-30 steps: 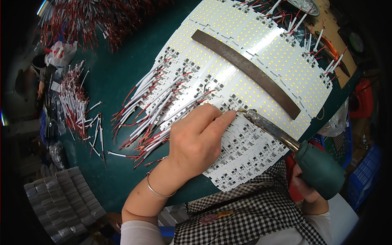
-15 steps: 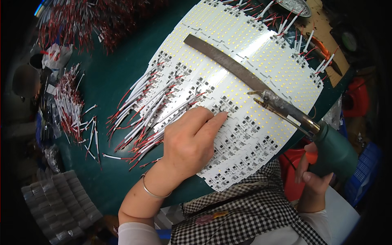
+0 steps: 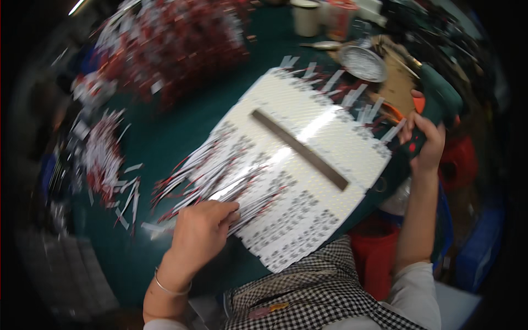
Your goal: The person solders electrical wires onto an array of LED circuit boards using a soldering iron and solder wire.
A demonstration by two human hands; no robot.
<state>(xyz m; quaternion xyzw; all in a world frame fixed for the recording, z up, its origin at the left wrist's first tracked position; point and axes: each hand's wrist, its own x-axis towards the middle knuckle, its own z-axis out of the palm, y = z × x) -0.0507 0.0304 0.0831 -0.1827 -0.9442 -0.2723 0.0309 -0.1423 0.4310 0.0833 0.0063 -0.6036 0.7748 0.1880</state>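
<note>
My left hand (image 3: 201, 234) is closed beside the lower left edge of the white LED boards (image 3: 324, 129). Its pinched fingertips rest by the white-sleeved red wires (image 3: 253, 206) that fan out from the boards; blur hides what lies between them. In my right hand (image 3: 426, 137), at the upper right, is a green soldering gun (image 3: 443, 93) with a red-orange trigger. The gun's slim barrel points up and left, near a round metal dish (image 3: 363, 63). A flat dark metal bar (image 3: 300, 148) lies slantwise across the boards.
On the left are a small heap of cut wires (image 3: 104, 154) and several loose ones. A large red-and-white wire bundle (image 3: 176, 49) sits at the back left. More wires stick out along the boards' far edge, by a piece of cardboard (image 3: 399, 82). A cup (image 3: 305, 17) stands behind.
My right hand has lifted the soldering gun away from the boards, up and toward the metal dish. My left hand has drawn back from the boards' solder points to the lower left. The view has shifted.
</note>
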